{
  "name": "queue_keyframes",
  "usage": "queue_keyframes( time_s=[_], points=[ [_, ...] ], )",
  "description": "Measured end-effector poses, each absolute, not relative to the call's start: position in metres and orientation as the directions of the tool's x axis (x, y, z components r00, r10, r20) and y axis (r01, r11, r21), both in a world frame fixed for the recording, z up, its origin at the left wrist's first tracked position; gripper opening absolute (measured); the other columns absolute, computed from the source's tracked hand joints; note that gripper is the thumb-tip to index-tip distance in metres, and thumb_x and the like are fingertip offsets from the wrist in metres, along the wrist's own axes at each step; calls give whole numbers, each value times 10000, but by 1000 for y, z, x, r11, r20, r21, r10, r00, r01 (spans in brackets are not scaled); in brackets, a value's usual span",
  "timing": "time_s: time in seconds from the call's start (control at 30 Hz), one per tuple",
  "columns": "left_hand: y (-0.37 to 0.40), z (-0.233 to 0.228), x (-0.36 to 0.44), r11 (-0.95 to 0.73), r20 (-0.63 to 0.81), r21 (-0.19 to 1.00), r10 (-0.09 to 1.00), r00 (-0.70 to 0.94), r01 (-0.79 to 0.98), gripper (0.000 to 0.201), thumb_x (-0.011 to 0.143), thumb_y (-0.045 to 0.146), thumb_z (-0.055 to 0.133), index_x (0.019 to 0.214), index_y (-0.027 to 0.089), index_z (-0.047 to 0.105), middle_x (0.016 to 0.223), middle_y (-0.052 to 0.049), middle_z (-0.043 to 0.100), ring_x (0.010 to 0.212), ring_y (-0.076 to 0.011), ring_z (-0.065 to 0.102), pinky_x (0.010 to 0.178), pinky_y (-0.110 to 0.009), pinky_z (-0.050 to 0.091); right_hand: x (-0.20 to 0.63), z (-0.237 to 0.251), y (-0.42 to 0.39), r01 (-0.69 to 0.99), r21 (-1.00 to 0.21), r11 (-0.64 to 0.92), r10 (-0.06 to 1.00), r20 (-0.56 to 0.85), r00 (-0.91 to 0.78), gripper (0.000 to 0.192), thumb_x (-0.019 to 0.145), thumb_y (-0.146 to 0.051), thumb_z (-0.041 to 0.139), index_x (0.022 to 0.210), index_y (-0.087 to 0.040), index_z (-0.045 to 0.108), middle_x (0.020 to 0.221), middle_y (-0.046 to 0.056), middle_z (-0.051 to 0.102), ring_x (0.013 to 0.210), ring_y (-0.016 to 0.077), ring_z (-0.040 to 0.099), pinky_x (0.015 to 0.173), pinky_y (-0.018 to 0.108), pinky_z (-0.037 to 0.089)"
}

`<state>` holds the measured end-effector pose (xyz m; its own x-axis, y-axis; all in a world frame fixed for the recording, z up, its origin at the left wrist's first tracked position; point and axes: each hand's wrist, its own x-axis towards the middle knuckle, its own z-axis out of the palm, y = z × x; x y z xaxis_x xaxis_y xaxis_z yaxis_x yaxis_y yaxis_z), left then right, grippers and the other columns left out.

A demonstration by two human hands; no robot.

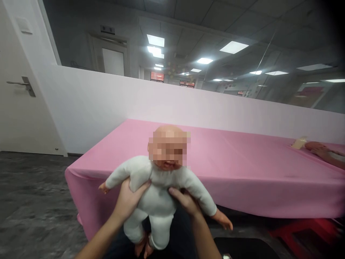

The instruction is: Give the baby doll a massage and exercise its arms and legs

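Two hands are closed around a baby doll (157,194): left hand (129,199) under one armpit, right hand (185,203) under the other. Doll is held upright, long axis vertical, feet down, in front of the pink-covered desk (242,169), off its surface.

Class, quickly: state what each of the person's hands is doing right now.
Left hand: closed on the baby doll, under its arm.
Right hand: closed on the doll's other side.

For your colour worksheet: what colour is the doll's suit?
White, on the doll, clearest in the head view.
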<state>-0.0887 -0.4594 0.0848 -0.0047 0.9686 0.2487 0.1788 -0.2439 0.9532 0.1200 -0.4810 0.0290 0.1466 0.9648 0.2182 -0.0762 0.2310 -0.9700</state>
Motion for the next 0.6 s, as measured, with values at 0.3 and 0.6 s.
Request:
queue_keyframes(
  time_s=[0.3, 0.6],
  points=[
    [-316, 164, -65, -469, 454, 881, 875, 169, 60, 488, 816, 573, 695, 1191, 263, 701, 1095, -95, 773, 1113, -382, 694, 900, -568, 599, 131, 118, -329, -252, -850, 463, 886, 430, 176, 583, 818, -474, 783, 1318, -201, 657, 1367, 77, 668, 1319, 306, 589, 1123, 433, 489],
    [-176, 126, -24, -518, 507, 848, 854, 118, 108, 512, 891, 537, 610, 1284, 211, 656, 1250, -110, 727, 1176, -327, 684, 972, -422, 585, 158, 88, -179, -396, -876, 276, 960, 269, 75, 492, 807, -517, 771, 1124, -151, 685, 1170, 157, 748, 1149, 329, 700, 899, 383, 607]
  ],
)
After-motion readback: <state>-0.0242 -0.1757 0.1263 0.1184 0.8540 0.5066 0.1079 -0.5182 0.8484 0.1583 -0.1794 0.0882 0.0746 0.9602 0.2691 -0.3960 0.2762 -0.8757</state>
